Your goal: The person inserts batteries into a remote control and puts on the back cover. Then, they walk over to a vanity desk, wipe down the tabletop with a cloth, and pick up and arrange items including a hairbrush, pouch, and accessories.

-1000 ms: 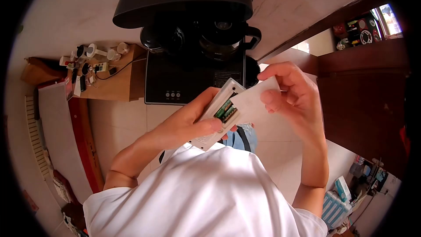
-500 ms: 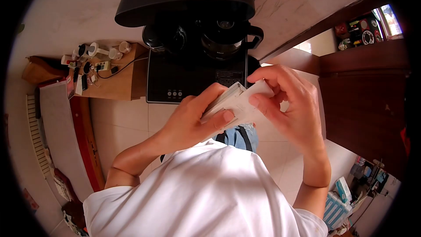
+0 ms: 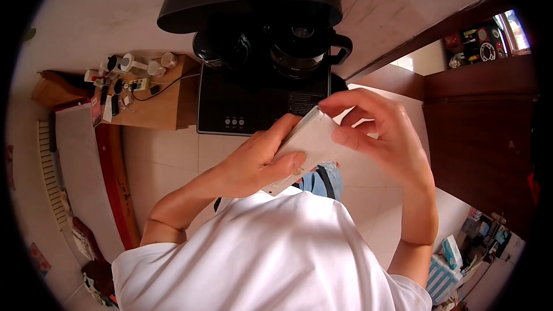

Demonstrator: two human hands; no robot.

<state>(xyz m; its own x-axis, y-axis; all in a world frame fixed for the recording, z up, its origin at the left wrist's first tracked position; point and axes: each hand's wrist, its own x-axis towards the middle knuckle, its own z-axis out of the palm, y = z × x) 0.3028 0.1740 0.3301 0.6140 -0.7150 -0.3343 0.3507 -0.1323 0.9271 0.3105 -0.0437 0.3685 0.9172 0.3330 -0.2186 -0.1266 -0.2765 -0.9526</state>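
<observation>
Moderate, warm-tinged light leaves the floor (image 3: 161,151) pale, while the window (image 3: 517,30) at upper right burns nearly white. Soft grey shadows streak the white shirt (image 3: 259,247). The white casing (image 3: 315,139) is fairly evenly lit, its print too soft to read. Near the rear edge of the black stand (image 3: 253,98), detail sinks into darkness. Fisheye curvature bends the outer parts, and black vignetting swallows the corners.

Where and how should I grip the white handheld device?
Probably take the white handheld device by its long left edge, from the left: it's slim and slanted, so the left hand can pinch it, clear of the right hand at its top.
</observation>
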